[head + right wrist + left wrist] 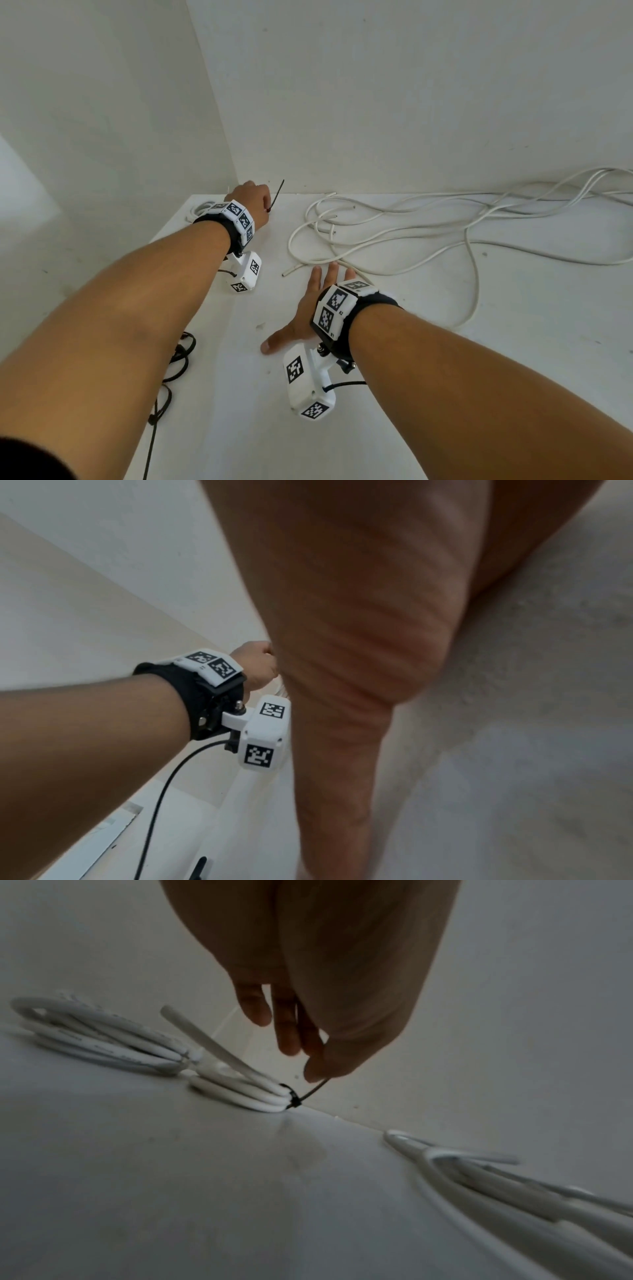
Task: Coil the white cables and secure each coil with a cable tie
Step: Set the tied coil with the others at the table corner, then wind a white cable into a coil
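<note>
White cables: one coil (240, 1088) already cinched w/ black cable tie (291, 1097), just below left hand (329, 1031), which pinches the tie's tail. Right hand (313, 308) flat, fingers spread, tips near loose cable (394, 233). Judging: that tangle's still uncoiled and untied.

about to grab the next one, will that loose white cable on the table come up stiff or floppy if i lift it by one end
Probably floppy: the loose white cable lies in wide, soft loops across the table, so the rest would likely trail and drag. It may hold some spring, since its free end runs fairly straight. It overlaps itself in several places, so it could snag while the right hand pulls.
</note>
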Demonstrator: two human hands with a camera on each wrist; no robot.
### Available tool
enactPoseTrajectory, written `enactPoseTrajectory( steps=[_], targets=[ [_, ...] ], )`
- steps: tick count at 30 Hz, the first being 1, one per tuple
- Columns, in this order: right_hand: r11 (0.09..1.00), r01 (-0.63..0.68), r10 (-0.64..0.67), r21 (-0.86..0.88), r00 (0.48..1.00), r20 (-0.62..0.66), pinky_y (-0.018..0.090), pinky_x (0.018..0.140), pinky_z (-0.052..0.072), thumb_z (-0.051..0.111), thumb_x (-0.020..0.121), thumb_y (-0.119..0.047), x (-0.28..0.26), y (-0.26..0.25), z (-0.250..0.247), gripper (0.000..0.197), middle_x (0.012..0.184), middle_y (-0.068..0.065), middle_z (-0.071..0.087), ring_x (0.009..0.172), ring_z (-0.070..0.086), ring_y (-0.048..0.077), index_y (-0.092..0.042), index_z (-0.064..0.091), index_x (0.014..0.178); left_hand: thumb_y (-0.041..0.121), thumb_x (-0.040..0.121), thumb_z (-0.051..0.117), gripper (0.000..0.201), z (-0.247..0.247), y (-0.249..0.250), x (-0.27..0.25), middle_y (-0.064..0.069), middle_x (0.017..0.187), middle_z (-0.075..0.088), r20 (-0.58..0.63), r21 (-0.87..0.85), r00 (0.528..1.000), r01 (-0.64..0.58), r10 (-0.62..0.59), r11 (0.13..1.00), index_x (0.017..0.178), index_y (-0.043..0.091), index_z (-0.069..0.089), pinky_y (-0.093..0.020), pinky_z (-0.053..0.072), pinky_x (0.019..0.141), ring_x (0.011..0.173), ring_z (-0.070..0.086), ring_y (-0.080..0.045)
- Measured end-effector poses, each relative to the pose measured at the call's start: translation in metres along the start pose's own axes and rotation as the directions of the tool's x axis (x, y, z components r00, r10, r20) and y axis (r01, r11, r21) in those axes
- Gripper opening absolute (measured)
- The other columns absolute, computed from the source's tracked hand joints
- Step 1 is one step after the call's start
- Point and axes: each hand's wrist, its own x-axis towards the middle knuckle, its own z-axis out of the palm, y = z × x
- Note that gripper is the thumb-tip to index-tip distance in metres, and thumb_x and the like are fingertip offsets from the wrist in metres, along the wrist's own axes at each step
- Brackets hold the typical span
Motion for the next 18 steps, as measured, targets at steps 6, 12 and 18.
enactPoseTrajectory(
  steps=[6, 12, 18],
  targets=[
    [1.000, 0.001, -0.002, -0.011, 0.999, -0.049, 0.071, 0.114, 0.001, 0.062, 0.028, -0.097, 0.001, -0.001, 0.003, 0.173, 0.157, 0.017, -0.036, 0.145, -0.028, 0.044, -0.015, -0.032, 0.148, -0.006, 0.081, 0.055, 0.044, 0.001, 0.022, -0.033, -0.001, 0.104, 0.051, 0.264, -0.065, 0.928, -0.254, 0.262, 0.965, 0.108, 0.027, 0.066, -0.031, 0.049, 0.073, 0.079, 0.052, -0.015],
    [1.000, 0.003, -0.003, -0.001, 0.996, -0.094, 0.069, 0.115, 0.003, 0.059, 0.025, -0.098, -0.004, 0.000, 0.004, 0.175, 0.158, 0.018, -0.033, 0.146, -0.026, 0.043, -0.014, -0.031, 0.148, 0.016, 0.081, 0.077, 0.016, 0.001, 0.027, -0.059, -0.002, 0.106, 0.044, 0.225, -0.017, 0.928, -0.299, 0.295, 0.954, 0.095, 0.023, 0.076, -0.031, 0.045, 0.084, 0.091, 0.053, -0.018],
    [0.991, 0.083, -0.097, -0.101, 0.984, -0.148, 0.064, 0.119, 0.005, 0.060, 0.051, -0.094, -0.037, 0.007, -0.005, 0.151, 0.163, 0.019, -0.016, 0.150, -0.012, 0.043, -0.016, -0.016, 0.156, 0.026, 0.088, 0.071, 0.007, -0.010, 0.028, -0.086, 0.001, 0.109, 0.058, -0.055, -0.121, 0.960, -0.280, 0.276, 0.952, 0.094, 0.025, 0.072, -0.041, 0.045, 0.093, 0.104, 0.055, -0.021]
  ],
)
